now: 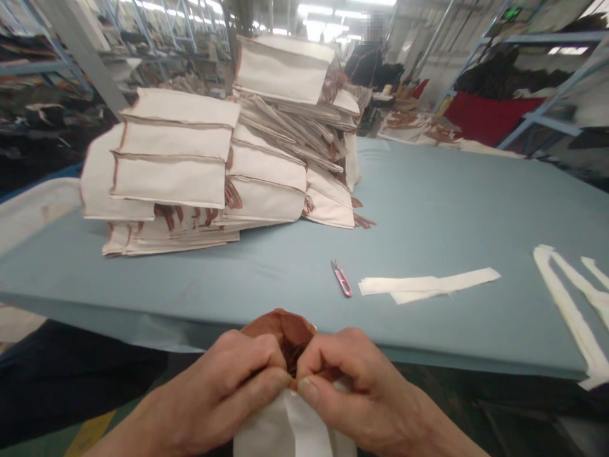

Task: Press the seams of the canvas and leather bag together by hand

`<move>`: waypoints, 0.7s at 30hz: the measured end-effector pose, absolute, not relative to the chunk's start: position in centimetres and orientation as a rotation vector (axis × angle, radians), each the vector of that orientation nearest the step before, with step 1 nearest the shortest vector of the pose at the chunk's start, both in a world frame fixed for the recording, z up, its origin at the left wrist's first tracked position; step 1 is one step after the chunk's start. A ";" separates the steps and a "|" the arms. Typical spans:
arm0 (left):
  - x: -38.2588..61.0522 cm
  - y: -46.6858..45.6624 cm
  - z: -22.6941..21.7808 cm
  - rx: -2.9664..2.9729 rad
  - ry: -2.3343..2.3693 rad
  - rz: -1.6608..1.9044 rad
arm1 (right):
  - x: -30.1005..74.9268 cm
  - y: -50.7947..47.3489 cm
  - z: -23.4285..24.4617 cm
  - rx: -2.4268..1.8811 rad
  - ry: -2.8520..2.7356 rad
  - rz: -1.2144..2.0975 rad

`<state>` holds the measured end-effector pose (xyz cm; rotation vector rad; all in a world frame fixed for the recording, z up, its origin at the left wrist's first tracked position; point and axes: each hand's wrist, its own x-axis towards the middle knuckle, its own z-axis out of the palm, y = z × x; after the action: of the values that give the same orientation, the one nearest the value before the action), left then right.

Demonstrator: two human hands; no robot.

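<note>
Both my hands meet at the bottom centre, just in front of the table's near edge. My left hand (233,381) and my right hand (347,381) are closed, thumbs pressed together, pinching a cream fabric bag (290,431) with a brown lining or trim (280,330) bunched up between the fingers. The bag hangs below my hands and is mostly hidden by them.
A blue-grey cloth-covered table (428,209) holds tall stacks of folded cream bags (214,165) at the back left, pink thread snips (342,279), cream fabric strips (423,284) and more strips (571,304) at right. A person (371,60) stands far behind. Shelving surrounds.
</note>
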<state>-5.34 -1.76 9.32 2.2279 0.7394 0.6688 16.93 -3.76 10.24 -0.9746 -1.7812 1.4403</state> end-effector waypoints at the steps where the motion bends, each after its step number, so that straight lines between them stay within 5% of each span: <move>1: -5.2 -1.8 9.2 2.281 0.679 0.728 | 16.7 -4.0 10.2 -0.955 -1.701 1.506; 8: -3.8 -2.2 7.1 2.381 0.719 1.144 | 15.4 -4.5 7.9 -0.910 -1.287 1.712; 21: -5.2 -1.1 13.1 2.040 0.727 0.521 | 17.0 -2.8 11.6 -0.813 -2.174 0.846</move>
<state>-5.19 -1.06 13.12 2.0397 0.7268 0.5214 17.00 -2.81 11.59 -0.8125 -2.1738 0.8456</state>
